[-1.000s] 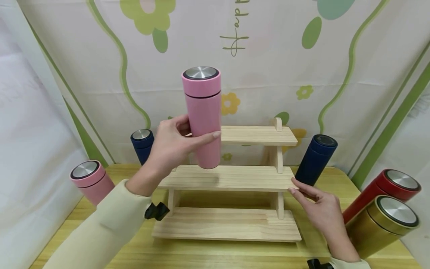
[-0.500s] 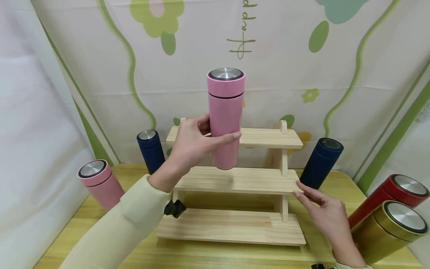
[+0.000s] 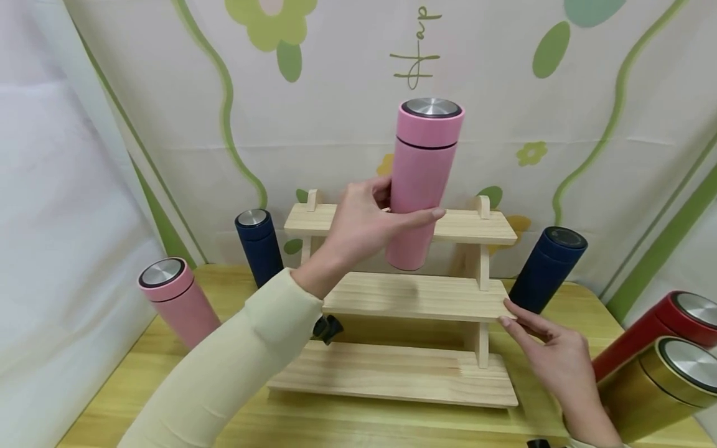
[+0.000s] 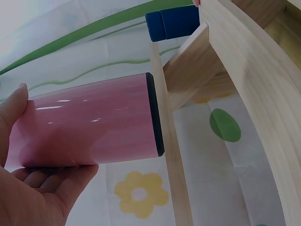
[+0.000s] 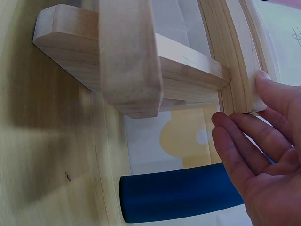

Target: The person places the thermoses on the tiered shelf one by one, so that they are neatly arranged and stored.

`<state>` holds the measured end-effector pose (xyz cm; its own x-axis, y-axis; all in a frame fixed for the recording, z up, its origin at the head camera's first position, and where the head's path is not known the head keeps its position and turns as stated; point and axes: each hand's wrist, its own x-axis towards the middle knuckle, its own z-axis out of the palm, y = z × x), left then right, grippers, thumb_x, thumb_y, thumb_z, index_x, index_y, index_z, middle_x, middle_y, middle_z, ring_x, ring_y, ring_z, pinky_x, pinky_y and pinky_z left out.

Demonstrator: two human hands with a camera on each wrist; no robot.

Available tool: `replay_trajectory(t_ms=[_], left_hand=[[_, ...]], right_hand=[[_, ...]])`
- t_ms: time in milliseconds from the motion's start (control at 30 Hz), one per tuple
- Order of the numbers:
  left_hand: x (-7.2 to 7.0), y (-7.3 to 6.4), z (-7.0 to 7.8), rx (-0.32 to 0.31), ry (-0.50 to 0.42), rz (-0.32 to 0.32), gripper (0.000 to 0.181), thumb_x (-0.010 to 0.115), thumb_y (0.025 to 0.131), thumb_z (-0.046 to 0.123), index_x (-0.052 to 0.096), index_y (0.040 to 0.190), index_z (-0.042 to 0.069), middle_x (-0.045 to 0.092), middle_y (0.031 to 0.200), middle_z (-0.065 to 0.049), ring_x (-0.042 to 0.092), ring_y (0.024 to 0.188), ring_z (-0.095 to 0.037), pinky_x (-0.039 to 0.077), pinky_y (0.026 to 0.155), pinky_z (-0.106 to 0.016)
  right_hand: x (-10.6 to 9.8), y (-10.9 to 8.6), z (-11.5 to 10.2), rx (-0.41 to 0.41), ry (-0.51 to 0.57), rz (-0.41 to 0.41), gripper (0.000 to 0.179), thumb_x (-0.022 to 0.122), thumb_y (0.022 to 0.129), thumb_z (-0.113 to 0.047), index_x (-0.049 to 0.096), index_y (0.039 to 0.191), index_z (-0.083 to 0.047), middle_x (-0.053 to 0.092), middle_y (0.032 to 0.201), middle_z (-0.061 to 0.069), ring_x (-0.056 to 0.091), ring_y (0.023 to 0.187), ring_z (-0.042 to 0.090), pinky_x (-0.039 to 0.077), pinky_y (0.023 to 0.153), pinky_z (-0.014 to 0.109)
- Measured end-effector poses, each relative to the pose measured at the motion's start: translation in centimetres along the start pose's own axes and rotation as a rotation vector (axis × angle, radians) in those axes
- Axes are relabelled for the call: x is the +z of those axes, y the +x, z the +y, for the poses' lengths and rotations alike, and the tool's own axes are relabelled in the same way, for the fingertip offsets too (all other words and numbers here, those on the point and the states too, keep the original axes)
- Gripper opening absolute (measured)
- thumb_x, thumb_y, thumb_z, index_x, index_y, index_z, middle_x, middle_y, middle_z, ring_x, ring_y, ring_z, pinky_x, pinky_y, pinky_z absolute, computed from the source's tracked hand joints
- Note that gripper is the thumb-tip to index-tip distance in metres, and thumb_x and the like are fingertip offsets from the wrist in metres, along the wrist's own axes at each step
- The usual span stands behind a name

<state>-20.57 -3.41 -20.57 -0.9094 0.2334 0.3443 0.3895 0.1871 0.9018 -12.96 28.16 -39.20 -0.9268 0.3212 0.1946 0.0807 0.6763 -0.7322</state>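
Observation:
My left hand grips a tall pink thermos around its lower half. It hangs in the air in front of the top board of a three-step wooden display rack, its steel lid up and leaning slightly right. In the left wrist view the thermos lies between thumb and curled fingers, its dark base overlapping a board edge. My right hand pinches the right front corner of the rack's middle board. The right wrist view shows its thumb on one face of the board and fingertips at the other.
A shorter pink thermos and a dark blue one stand left of the rack. Right of it stand another dark blue thermos, a red one and a gold one. A flowered cloth hangs behind.
My left hand has carried the pink thermos to the right along the rack, and it now leans slightly. My right hand keeps its pinch on the board's corner. The head view has shifted slightly.

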Motion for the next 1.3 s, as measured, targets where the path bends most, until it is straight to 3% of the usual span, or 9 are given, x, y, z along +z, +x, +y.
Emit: replay_trajectory(t_ms=[267,567,800,1300], left_hand=[[1.8,1.7,0.8,0.003,-0.013,-0.024,0.054,0.097,0.082,0.035,0.074,0.128,0.020,0.080,0.114,0.007,0.078,0.102,-0.008,0.064,0.093,-0.028],[3.7,3.2,1.3,-0.020,0.015,-0.030,0.056,0.096,0.082,0.039,0.074,0.129,0.018,0.079,0.110,0.009,0.076,0.099,-0.005,0.063,0.091,-0.026],[4.8,4.0,1.0,0.001,0.006,-0.001,0.055,0.095,0.083,0.040,0.073,0.128,0.016,0.079,0.108,0.007,0.076,0.095,-0.006,0.063,0.087,-0.023],[6.9,5.8,0.5,0.004,-0.001,0.045,0.056,0.096,0.083,0.038,0.074,0.127,0.012,0.079,0.109,0.004,0.075,0.093,-0.006,0.062,0.083,-0.019]], right_hand=[[-0.1,0.2,-0.1,0.023,-0.020,0.000,0.047,0.077,0.096,-0.058,0.075,0.137,-0.034,0.077,0.128,0.005,0.064,0.114,-0.008,0.055,0.064,0.015],[0.2,0.3,0.4,-0.016,0.011,0.008,0.045,0.079,0.097,-0.053,0.075,0.137,-0.034,0.077,0.126,0.007,0.046,0.096,-0.035,0.047,0.051,0.024],[0.2,0.4,0.6,-0.044,0.025,0.019,0.043,0.079,0.098,-0.049,0.075,0.137,-0.031,0.078,0.125,0.008,0.048,0.094,-0.035,0.044,0.047,0.026],[0.2,0.4,0.6,-0.064,0.013,0.022,0.042,0.079,0.098,-0.048,0.075,0.137,-0.032,0.077,0.127,0.008,0.046,0.095,-0.035,0.051,0.055,0.019]])
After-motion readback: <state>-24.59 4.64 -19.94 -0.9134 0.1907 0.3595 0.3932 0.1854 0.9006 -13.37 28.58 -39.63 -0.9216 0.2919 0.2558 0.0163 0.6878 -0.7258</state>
